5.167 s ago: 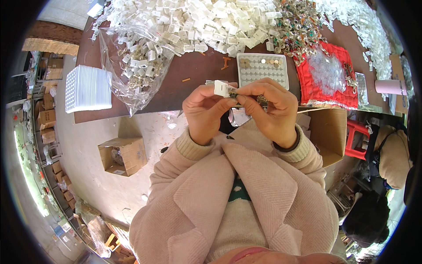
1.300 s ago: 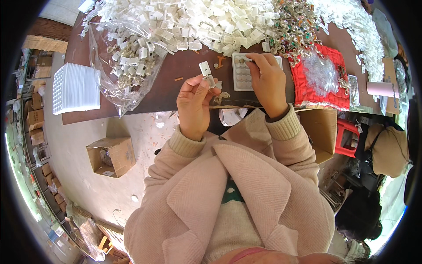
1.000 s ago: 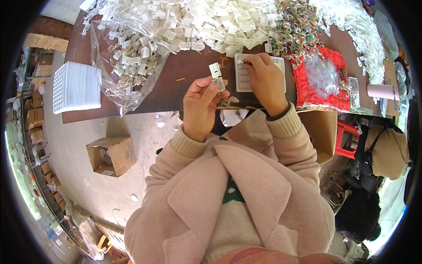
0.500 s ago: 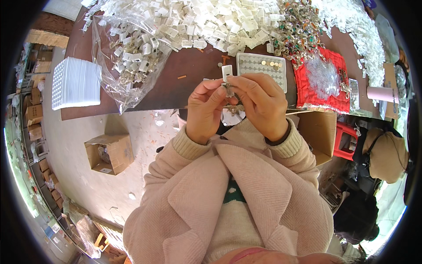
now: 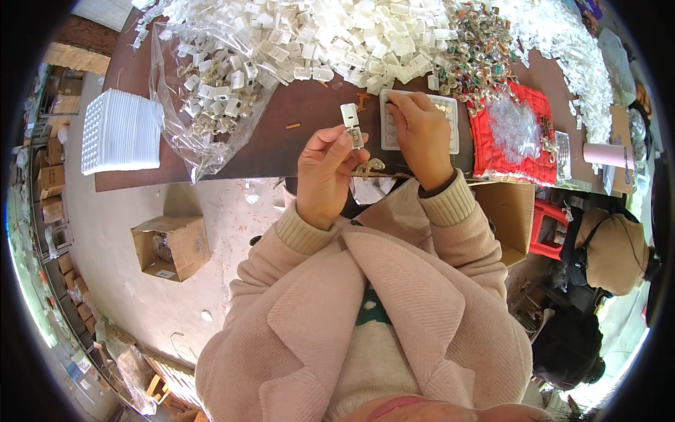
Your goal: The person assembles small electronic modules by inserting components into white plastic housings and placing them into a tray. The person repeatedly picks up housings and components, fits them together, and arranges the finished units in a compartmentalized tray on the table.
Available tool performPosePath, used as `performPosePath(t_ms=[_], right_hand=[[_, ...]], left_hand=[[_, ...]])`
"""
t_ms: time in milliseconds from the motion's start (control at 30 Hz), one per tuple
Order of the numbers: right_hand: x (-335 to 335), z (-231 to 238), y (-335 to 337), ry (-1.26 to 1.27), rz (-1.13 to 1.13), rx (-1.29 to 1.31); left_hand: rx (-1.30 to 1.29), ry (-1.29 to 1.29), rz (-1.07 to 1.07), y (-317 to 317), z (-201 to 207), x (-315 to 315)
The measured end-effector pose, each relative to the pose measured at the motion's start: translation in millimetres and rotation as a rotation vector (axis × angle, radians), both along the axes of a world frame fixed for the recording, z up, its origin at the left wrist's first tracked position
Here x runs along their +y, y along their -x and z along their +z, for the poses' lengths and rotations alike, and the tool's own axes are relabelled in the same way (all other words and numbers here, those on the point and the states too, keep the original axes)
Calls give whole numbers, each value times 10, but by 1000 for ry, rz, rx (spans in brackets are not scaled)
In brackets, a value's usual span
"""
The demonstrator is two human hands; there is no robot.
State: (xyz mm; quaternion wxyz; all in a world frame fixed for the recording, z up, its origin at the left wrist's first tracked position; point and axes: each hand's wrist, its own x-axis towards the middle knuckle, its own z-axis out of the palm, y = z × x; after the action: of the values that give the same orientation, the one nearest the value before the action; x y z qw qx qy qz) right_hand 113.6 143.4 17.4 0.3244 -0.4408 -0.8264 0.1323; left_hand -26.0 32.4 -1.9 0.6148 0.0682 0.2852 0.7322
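The left hand (image 5: 323,172) grips a small, opened white case (image 5: 350,116) between its fingers, over the counter (image 5: 281,151); the right hand's (image 5: 425,137) fingers bunch over the pale tray (image 5: 389,141); whether they grip anything, I cannot tell.

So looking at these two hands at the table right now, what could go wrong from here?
The left hand pinches a small white case that stands open, so anything inside might drop out. The right hand is at the tray, so it could knock the small discs there. The clear bag reaches the front edge of the table, where a bump might shift it.
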Motion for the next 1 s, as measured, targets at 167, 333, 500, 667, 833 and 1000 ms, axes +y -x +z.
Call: performPosePath(t_ms=[167, 333, 500, 667, 833, 1000], right_hand=[[-76, 178, 1, 53, 76, 123], [-349, 430, 30, -11, 241, 304], [-385, 493, 29, -61, 298, 255], [-408, 544, -36, -20, 391, 229], [-520, 543, -91, -28, 403, 201], [-556, 516, -77, 36, 370, 344]], left_hand=[[24, -34, -40, 40, 13, 3], [-49, -113, -54, 12, 35, -2], [-53, -140, -107, 28, 54, -47], [-127, -175, -152, 42, 47, -77], [-94, -129, -50, -31, 39, -97], [-120, -208, -166, -5, 75, -98]])
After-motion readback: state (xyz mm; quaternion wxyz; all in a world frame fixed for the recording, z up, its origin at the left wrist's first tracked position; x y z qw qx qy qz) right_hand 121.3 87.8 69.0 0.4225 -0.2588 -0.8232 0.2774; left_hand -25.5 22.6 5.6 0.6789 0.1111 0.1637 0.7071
